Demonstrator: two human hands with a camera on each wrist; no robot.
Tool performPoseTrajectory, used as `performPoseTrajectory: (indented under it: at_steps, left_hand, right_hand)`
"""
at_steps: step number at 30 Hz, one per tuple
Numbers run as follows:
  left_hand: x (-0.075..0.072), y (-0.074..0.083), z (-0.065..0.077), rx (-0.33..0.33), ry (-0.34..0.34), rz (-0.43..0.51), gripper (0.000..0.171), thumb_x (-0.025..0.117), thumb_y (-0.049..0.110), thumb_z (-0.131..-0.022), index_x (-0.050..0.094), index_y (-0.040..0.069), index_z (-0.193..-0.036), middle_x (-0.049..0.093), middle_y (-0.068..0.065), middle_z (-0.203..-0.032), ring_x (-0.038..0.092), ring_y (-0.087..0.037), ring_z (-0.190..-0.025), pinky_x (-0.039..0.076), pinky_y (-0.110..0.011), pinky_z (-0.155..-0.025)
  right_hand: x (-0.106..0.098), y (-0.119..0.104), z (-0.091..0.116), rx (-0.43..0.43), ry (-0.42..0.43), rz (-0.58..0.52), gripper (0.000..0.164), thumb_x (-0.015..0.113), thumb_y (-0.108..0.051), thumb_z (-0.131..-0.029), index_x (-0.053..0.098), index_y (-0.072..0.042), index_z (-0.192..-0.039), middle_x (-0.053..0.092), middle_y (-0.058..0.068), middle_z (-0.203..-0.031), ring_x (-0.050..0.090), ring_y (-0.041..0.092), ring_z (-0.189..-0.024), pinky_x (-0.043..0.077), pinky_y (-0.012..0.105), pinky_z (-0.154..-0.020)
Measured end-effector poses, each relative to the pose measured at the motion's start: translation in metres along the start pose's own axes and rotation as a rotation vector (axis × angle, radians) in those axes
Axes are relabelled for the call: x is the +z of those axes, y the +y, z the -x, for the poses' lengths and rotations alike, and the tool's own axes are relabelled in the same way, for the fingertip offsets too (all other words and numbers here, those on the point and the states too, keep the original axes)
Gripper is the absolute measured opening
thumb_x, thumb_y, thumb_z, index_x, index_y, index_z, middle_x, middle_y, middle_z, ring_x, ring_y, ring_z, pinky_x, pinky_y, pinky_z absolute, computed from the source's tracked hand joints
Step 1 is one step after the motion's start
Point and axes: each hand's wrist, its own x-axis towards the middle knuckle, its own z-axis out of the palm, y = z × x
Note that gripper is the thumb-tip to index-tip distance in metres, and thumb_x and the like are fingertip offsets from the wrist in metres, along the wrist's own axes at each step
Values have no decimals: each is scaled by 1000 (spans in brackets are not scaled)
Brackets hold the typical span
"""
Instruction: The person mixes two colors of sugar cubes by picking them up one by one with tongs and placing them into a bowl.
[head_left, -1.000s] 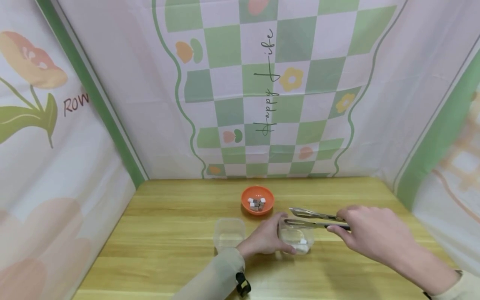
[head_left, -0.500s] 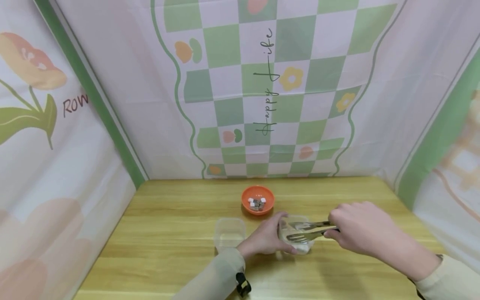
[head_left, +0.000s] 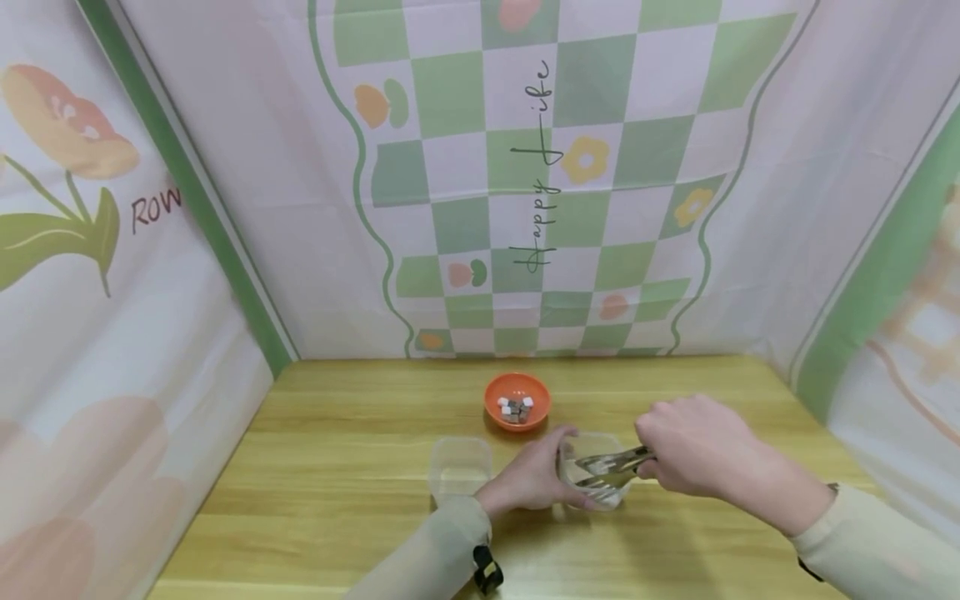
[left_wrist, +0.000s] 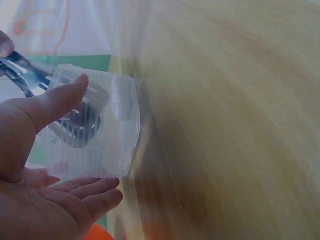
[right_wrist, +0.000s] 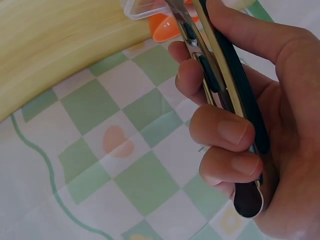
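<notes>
My left hand (head_left: 528,477) grips a clear plastic container (left_wrist: 107,160) from its left side, thumb and fingers on opposite walls. My right hand (head_left: 701,446) holds metal tongs (head_left: 617,461), its fingers curled round the dark-inlaid handles (right_wrist: 230,75). The tongs' slotted ends (left_wrist: 80,125) are inside the container, spread apart. White pieces (left_wrist: 121,97) lie at the container's bottom, seen through its wall; whether the tongs touch them I cannot tell. Behind the hands, an orange bowl (head_left: 517,380) holds several small white and grey cubes (head_left: 516,409).
A second clear container (head_left: 460,454) stands to the left of my left hand, partly behind the forearm. Both containers and the bowl are on a wooden table (head_left: 337,467). A patterned cloth (head_left: 450,175) hangs behind the table, with more cloth at both sides.
My right hand has moved left, and the tongs have gone from above the container down into it. The left hand has kept its hold on the container.
</notes>
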Motion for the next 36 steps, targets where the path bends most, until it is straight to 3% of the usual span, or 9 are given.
performPoseTrajectory:
  at_steps: [11,18,30,36]
  left_hand:
    - [-1,1,1,21,-5,-5,104,102,29,-69,47,18,-156,64,-1,-135,61,-10,-114,51,-31,-100]
    - [-2,1,2,19,-9,-5,103,102,29,-70,46,19,-156,64,-2,-136,61,-11,-116,50,-31,-101]
    - [-2,1,1,5,-19,11,104,101,31,-70,45,18,-157,63,0,-135,60,-10,-115,50,-32,-101]
    - [-2,1,1,5,-16,10,104,101,32,-70,45,19,-157,63,1,-137,59,-10,-118,50,-33,-103]
  right_hand:
    - [8,-4,-9,-10,-40,14,46,93,-40,-74,52,-20,-68,41,-10,-59,38,10,-50,39,31,-42]
    - [11,-3,-14,-37,-6,32,49,94,-39,-72,48,-21,-67,40,-10,-60,38,10,-50,40,33,-42]
    - [14,0,-20,-51,-18,48,50,96,-37,-71,49,-21,-66,39,-11,-58,34,7,-51,34,28,-41]
    - [13,-1,-21,-72,-14,74,49,96,-37,-71,50,-20,-66,41,-10,-59,37,9,-51,39,31,-42]
